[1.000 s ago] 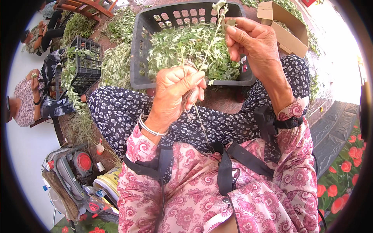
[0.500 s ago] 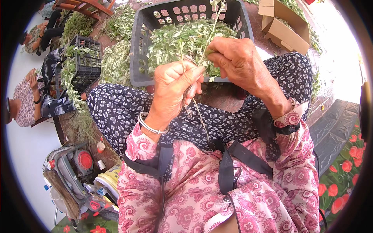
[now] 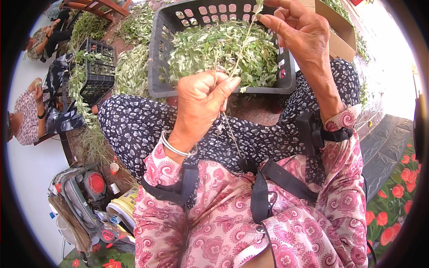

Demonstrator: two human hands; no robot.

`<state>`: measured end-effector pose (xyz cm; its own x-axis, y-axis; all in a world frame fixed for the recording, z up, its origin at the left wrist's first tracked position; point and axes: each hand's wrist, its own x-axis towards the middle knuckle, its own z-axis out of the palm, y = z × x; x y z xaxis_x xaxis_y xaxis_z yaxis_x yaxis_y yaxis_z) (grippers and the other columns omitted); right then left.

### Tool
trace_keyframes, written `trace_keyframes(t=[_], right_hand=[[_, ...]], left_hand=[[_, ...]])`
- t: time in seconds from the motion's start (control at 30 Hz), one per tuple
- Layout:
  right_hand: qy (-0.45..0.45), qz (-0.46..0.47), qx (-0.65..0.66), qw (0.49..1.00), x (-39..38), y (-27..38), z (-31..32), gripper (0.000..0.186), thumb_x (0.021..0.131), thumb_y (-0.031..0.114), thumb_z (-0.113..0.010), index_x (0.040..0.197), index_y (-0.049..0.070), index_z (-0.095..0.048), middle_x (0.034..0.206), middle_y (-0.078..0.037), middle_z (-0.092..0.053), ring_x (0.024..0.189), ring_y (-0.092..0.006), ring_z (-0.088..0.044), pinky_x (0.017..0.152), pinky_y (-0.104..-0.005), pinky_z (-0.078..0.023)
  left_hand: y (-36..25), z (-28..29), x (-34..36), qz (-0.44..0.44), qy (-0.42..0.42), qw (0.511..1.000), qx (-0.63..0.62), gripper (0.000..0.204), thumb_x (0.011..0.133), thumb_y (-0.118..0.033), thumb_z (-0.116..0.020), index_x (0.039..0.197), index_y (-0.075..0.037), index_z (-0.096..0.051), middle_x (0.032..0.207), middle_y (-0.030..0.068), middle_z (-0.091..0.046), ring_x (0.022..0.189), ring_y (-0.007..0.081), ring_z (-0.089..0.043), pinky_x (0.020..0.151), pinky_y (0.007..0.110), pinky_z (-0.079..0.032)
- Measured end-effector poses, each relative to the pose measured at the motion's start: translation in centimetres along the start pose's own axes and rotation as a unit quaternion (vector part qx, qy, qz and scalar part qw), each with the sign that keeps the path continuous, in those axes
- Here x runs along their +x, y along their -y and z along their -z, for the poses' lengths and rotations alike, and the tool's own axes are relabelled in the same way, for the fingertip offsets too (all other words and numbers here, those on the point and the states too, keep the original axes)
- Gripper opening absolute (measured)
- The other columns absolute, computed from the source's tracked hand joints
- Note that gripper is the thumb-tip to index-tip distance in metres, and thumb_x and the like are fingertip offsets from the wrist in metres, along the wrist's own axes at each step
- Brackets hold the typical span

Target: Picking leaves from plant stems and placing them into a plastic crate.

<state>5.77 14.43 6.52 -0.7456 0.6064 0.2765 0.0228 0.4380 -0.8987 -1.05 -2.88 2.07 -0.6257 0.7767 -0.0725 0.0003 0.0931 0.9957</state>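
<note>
Green stem (image 3: 244, 47) over the black basket (image 3: 156, 62), twelve o'clock: left hand (image 3: 205, 100) pinches it low, right hand (image 3: 301, 33) apparently its tip; likely mid-stripping, the next pull calls for a firm left hold.

Hands (image 3: 203, 100) at stem (image 3: 244, 44), leaves (image 3: 196, 49), dark crate (image 3: 263, 90)

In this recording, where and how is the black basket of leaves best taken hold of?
Probably by both side rims, from left and right: the black basket is wide, those rims stand clear of the leaves, and its slotted walls offer holds. The near rim suits less, because the left hand, gripping a stem, overlaps it in view.
</note>
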Motion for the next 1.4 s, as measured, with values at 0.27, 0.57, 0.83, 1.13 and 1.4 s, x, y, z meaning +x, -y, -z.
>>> trace_keyframes(t=[0.27,0.57,0.83,1.13,1.4], right_hand=[[-0.041,0.071,-0.017,0.996,0.3,-0.9,-0.7,0.024,0.070,0.003,-0.066,0.092,-0.002,-0.057,0.057,0.006,-0.047,0.046,-0.0002,-0.039,0.037,-0.0143,-0.031],[-0.006,0.080,-0.062,0.995,0.3,-1.1,0.0,0.009,0.070,0.001,-0.064,0.075,0.001,-0.056,0.056,0.000,-0.047,0.047,-0.0037,-0.041,0.038,-0.0188,-0.032],[0.012,0.348,-0.200,0.916,0.2,-1.1,-0.5,0.006,0.070,0.001,-0.060,0.069,0.001,-0.054,0.057,-0.007,-0.046,0.050,-0.0212,-0.050,0.045,-0.0299,-0.039],[0.044,0.326,-0.198,0.923,-0.1,-2.3,-0.4,0.010,0.068,-0.001,-0.060,0.076,0.002,-0.055,0.067,-0.008,-0.051,0.059,-0.0243,-0.054,0.052,-0.0285,-0.043],[-0.044,0.272,-0.271,0.922,0.1,-2.3,0.0,0.004,0.069,0.001,-0.058,0.072,0.000,-0.054,0.064,-0.013,-0.055,0.052,-0.0257,-0.052,0.050,-0.0315,-0.040]], left_hand=[[0.2,-0.2,0.0,-0.025,0.003,0.999,0.033,0.014,0.078,-0.010,-0.061,0.069,0.001,-0.059,0.052,-0.0003,-0.051,0.039,0.0011,-0.042,0.033,0.014,-0.028],[0.3,-0.3,-0.1,-0.032,0.001,0.998,0.045,0.013,0.078,-0.009,-0.060,0.070,0.002,-0.059,0.053,0.0001,-0.051,0.039,0.0009,-0.041,0.034,0.014,-0.027],[0.3,0.1,0.1,0.025,0.022,0.997,-0.074,0.017,0.079,-0.011,-0.058,0.068,0.002,-0.057,0.052,0.0033,-0.051,0.038,0.0040,-0.043,0.032,0.015,-0.026],[0.4,0.1,0.3,0.096,0.054,0.977,-0.180,0.023,0.083,-0.013,-0.053,0.066,0.003,-0.052,0.048,0.0052,-0.047,0.036,0.0069,-0.042,0.033,0.017,-0.031],[-0.3,0.1,0.4,0.082,0.091,0.947,-0.297,0.022,0.084,-0.012,-0.050,0.066,0.000,-0.051,0.043,-0.0022,-0.038,0.031,0.0040,-0.030,0.046,0.024,-0.039]])
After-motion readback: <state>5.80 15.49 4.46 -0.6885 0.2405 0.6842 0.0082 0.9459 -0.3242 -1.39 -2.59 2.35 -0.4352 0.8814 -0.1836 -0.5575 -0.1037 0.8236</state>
